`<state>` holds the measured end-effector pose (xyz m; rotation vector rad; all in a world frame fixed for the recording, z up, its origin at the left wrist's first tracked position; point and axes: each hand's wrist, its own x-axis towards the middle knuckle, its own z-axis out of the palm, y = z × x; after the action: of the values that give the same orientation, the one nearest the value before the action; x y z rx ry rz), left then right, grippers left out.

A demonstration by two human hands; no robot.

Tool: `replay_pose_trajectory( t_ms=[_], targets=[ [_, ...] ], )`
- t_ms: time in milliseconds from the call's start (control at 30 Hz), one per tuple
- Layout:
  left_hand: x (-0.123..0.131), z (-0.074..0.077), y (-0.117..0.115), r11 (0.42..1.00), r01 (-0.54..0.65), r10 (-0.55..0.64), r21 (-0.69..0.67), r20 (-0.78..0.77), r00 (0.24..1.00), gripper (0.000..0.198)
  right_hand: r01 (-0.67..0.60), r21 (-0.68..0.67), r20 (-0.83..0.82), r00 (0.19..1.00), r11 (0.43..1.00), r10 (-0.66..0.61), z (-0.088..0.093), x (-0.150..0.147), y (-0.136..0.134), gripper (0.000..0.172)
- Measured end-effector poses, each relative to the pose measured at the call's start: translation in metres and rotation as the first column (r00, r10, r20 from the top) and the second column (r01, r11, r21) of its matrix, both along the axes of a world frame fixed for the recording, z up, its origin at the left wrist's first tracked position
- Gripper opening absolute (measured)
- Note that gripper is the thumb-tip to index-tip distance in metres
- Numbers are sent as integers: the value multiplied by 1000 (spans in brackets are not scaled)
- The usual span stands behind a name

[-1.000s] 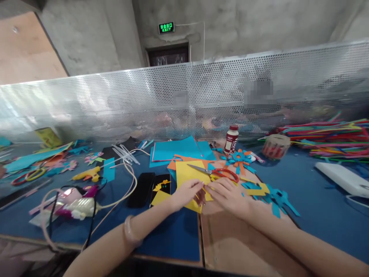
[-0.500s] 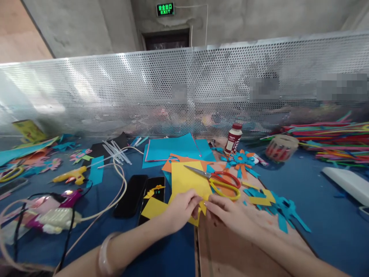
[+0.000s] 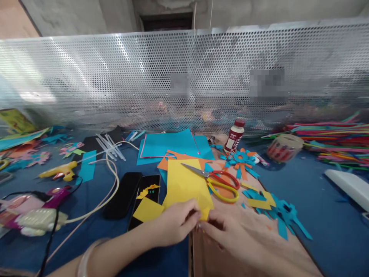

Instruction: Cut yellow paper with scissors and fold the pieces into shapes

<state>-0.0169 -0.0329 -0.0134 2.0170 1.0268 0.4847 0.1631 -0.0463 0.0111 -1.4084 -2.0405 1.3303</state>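
My left hand and my right hand meet at the middle, fingertips pinched together on a small piece of yellow paper. Fingers cover much of that piece. Just beyond them lies a larger yellow sheet, with scissors resting on its right side, their handles red and yellow. A yellow paper square overlaps a phone left of my left hand, and small yellow cut paper shapes sit on the same phone.
Blue sheets lie behind. A bottle, blue-orange paper flower, tape roll and blue cutouts stand or lie right. At left are a second phone, a yellow glue gun and cables. A perforated metal screen rises behind.
The view has tilted down and shifted slightly. Both hands have moved a little closer to me, still pinching the yellow paper; the scissors and sheets lie as before.
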Motion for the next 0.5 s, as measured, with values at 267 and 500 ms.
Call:
replay_pose_trajectory(
  t_ms=[267, 500],
  targets=[
    [0, 6, 2, 996, 54, -58, -66, -67, 996, 20, -93, 165, 18, 996, 982, 91, -4, 11, 13, 23],
    [2, 4, 3, 980, -18, 9, -198, -47, 999, 28, 84, 175, -167, 984, 981, -55, -26, 10, 11, 24]
  ],
)
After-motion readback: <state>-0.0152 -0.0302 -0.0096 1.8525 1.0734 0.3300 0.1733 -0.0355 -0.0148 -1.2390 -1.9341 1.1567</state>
